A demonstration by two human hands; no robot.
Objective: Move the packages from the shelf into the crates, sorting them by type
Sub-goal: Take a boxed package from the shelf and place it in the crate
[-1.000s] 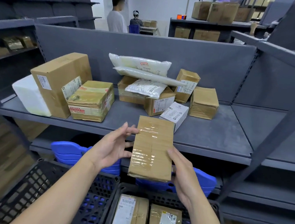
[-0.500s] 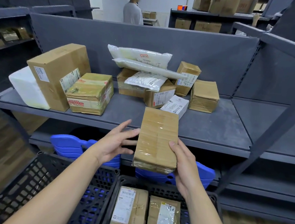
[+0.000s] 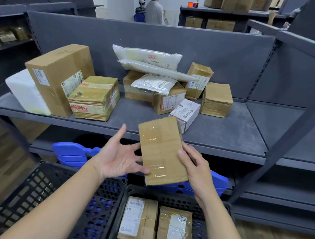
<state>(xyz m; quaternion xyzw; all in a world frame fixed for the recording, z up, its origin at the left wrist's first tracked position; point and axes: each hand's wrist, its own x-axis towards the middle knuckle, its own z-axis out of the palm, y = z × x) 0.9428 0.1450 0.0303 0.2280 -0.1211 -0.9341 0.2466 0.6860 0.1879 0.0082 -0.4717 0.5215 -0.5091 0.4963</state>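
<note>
Head view: your right hand [image 3: 196, 166] grips the right edge of the taped brown box [image 3: 161, 150], thumb on its top face. Your left hand [image 3: 117, 157] is spread, thumb touching the near left corner, probably to steady it while you judge its type. The box hangs just in front of the shelf [image 3: 218, 136], above the right crate [image 3: 165, 193], where two labelled brown boxes [image 3: 138, 218] lie side by side; the left crate [image 3: 32, 194] stands against it.

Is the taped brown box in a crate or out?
Out: right hand holds the taped brown box above the right crate, left hand touching it.
</note>
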